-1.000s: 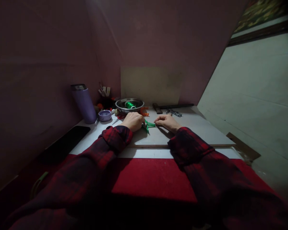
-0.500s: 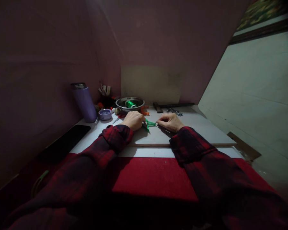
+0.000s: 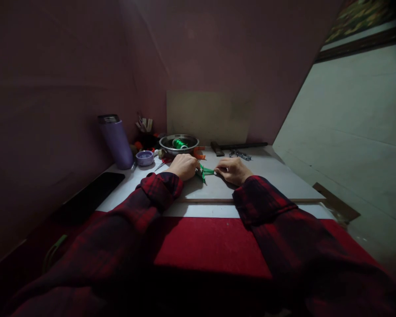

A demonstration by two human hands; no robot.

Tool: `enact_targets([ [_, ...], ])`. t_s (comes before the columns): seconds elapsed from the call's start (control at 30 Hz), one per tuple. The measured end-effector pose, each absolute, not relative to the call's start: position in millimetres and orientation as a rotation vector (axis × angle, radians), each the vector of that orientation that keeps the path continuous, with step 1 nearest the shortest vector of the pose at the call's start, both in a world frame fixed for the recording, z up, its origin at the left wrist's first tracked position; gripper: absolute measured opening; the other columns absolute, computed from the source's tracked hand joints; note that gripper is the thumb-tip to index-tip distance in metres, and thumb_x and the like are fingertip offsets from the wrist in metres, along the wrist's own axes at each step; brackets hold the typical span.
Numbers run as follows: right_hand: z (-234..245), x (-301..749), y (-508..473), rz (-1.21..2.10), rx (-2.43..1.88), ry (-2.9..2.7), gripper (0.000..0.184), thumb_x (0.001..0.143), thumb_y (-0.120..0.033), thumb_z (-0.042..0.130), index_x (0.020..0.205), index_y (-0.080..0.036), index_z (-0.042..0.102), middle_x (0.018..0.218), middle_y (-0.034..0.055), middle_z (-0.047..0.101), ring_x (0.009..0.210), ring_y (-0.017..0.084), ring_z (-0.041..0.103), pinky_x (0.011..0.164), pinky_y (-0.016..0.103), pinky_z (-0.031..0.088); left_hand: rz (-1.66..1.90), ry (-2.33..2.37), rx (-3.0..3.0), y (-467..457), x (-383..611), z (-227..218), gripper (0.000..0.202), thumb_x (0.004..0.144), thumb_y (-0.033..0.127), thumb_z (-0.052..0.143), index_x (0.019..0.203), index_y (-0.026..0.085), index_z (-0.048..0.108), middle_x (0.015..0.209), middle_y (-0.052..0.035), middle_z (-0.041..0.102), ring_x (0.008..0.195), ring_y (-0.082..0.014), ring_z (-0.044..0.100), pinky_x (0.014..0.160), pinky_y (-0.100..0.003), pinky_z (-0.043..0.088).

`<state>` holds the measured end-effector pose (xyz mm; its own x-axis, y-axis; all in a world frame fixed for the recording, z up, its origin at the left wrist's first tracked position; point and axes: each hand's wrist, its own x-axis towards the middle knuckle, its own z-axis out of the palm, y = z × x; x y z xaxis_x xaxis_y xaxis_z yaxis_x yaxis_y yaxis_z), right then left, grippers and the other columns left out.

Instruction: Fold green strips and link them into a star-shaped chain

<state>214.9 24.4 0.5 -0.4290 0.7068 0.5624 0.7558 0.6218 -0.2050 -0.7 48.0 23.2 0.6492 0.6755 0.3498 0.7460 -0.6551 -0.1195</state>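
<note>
A small green piece with pointed arms, perhaps ribbon or wrapped thread, lies between my hands just above the white board. My left hand is closed on its left side, the fingertips hidden behind the knuckles. With thumb and forefinger, my right hand pinches the green piece's right tip. Too little shows to tell exactly what the piece is. Behind my left hand, red-handled scissors lie on the board, partly covered. A spool of green thread rests in a metal bowl farther back.
At the left stand a purple tumbler and a small purple container. A black phone-like slab lies nearer. Along the back of the white board are a hammer, metal pieces and orange material.
My right hand has shifted very slightly, its fingers still at the green tip. The left hand and the green piece look almost unmoved.
</note>
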Motion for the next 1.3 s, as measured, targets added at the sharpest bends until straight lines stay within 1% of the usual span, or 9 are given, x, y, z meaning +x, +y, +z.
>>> enact_targets([
  [0.17,-0.3,217.5,26.2,-0.229,-1.119,-2.331,0.021,0.082,-0.023,0.049,0.069,-0.016,0.063,0.074,0.0079,0.061,0.066,0.015,0.052,0.065,0.027,0.04,-0.38,-1.175,-2.619,47.0,0.2,24.4,0.035,0.074,0.013,0.049,0.094,0.026,0.074,0.093,-0.0082,0.072,0.088,-0.0224,0.065,0.076,-0.032,0.048],
  [0.4,-0.2,218.0,25.0,-0.354,-1.152,-2.399,0.022,0.084,-0.024,0.046,0.07,-0.015,0.061,0.076,0.009,0.061,0.065,0.015,0.051,0.064,0.027,0.039,-0.348,-1.19,-2.613,45.8,0.8,26.3,0.034,0.075,0.014,0.048,0.095,0.027,0.074,0.092,-0.0085,0.072,0.088,-0.022,0.065,0.076,-0.031,0.047],
  [0.67,-1.0,218.0,24.8,-0.351,-1.16,-2.389,0.022,0.085,-0.024,0.046,0.071,-0.016,0.061,0.076,0.0084,0.061,0.065,0.014,0.05,0.064,0.027,0.038,-0.373,-1.163,-2.614,46.9,0.2,24.9,0.035,0.075,0.014,0.048,0.094,0.027,0.074,0.092,-0.0087,0.072,0.088,-0.0235,0.065,0.074,-0.032,0.047],
  [0.93,-1.7,217.8,25.6,-0.323,-1.145,-2.373,0.02,0.083,-0.022,0.047,0.07,-0.016,0.061,0.075,0.0083,0.06,0.064,0.015,0.049,0.063,0.027,0.037,-0.391,-1.183,-2.646,46.1,0.7,25.6,0.033,0.075,0.013,0.049,0.093,0.025,0.075,0.091,-0.0105,0.072,0.089,-0.0235,0.065,0.077,-0.033,0.047],
  [1.13,-2.2,218.2,26.2,-0.365,-1.168,-2.392,0.023,0.086,-0.024,0.044,0.073,-0.015,0.06,0.077,0.0088,0.061,0.066,0.014,0.051,0.065,0.027,0.038,-0.357,-1.186,-2.629,45.5,0.3,26.4,0.034,0.075,0.015,0.049,0.094,0.027,0.074,0.093,-0.0085,0.072,0.09,-0.0232,0.064,0.077,-0.033,0.047],
  [1.3,-2.7,218.5,27.1,-0.381,-1.164,-2.403,0.022,0.086,-0.023,0.044,0.073,-0.016,0.061,0.077,0.0083,0.061,0.066,0.014,0.051,0.064,0.027,0.038,-0.352,-1.19,-2.628,45.4,0.9,27.3,0.034,0.075,0.015,0.049,0.094,0.026,0.074,0.093,-0.009,0.072,0.09,-0.023,0.064,0.076,-0.032,0.047],
])
